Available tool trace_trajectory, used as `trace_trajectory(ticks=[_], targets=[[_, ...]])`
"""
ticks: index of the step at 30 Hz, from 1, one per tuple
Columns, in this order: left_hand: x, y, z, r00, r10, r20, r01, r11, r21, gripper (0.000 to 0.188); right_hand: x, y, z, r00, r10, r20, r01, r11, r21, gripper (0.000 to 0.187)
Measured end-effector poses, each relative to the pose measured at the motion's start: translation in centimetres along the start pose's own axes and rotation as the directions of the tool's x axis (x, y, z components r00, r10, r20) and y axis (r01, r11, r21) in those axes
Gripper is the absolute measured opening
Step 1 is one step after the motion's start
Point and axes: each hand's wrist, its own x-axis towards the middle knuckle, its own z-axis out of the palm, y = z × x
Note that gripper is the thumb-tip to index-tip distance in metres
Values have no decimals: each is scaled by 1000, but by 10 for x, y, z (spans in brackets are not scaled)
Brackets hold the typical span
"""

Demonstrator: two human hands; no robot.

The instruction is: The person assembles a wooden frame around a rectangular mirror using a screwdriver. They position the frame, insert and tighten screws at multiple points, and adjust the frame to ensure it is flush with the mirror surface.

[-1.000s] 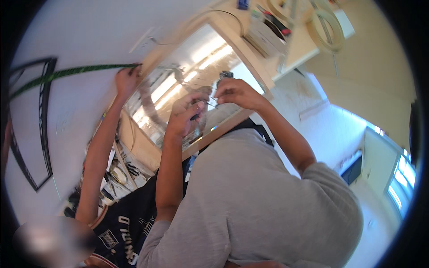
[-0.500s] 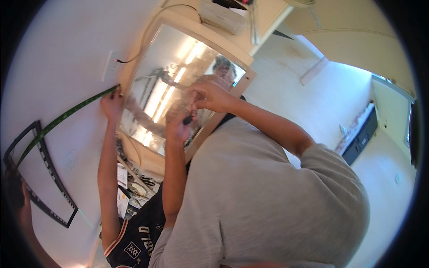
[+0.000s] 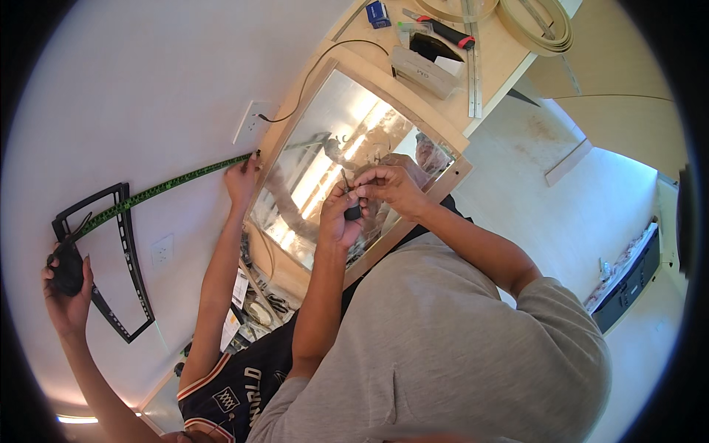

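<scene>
Over a reflective panel in a pale wooden frame, both my hands work close together. My left hand is closed around a small tool with a black rounded handle and a thin dark shaft pointing up, perhaps a screwdriver. Beside that shaft my right hand pinches its thumb and fingers together; whatever lies between them is too small to make out. The panel mirrors ceiling lights and parts of my arms.
At left a co-worker in a dark jersey stretches a green tape measure along the white wall, past a black frame. A utility knife, a box and coiled edging strip lie on the wooden surface beyond.
The view has shifted, so everything sits farther right and lower, and more of the far surface shows. My hands stay together over the panel; the black handle and thin shaft show more clearly.
</scene>
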Motion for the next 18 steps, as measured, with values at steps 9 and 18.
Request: trace_trajectory(ticks=[9, 18], targets=[[-15, 30, 22, 986, 133, -98, -60, 839, 540, 24, 23, -10, -19, 990, -26, -135, 53, 979, 199, 12], [-29, 13, 5, 959, 275, -67, -185, 786, 590, 32, 29, 3, -2, 991, 113, -65, -104, 986, 128, 13]])
